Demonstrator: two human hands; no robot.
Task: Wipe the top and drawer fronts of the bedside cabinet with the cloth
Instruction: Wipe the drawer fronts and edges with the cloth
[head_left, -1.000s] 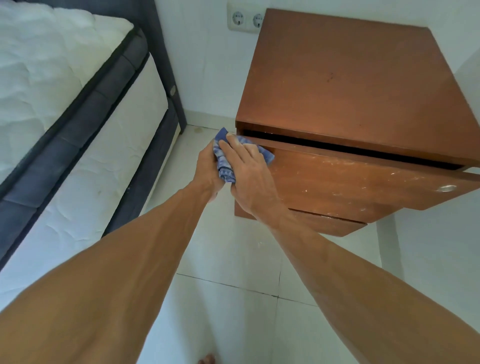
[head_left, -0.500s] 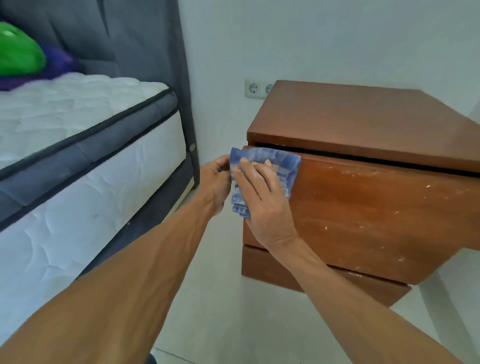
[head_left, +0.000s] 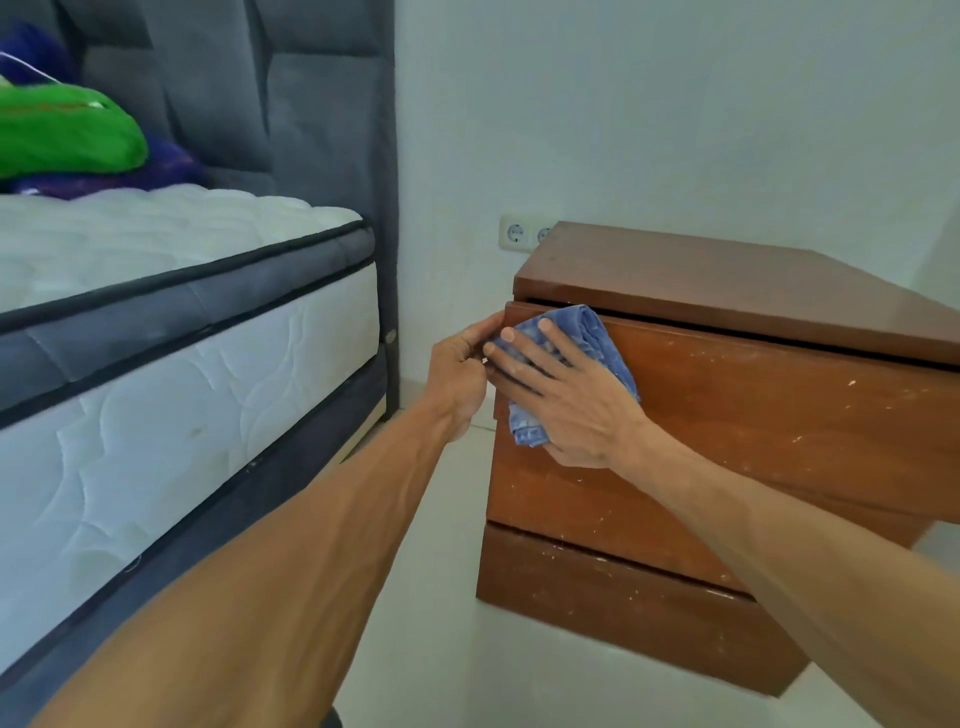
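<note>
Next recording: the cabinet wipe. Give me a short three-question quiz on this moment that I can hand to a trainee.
1. True or false: the right hand presses the cloth against the upper drawer front.
2. The right hand's fingers are: A) spread straight over the cloth; B) curled in a fist; C) lifted off the cloth.
3. Fill in: the left hand is at the edge of that drawer front nearer the ___.

Key: 1 true; 2 A; 3 bed.
</note>
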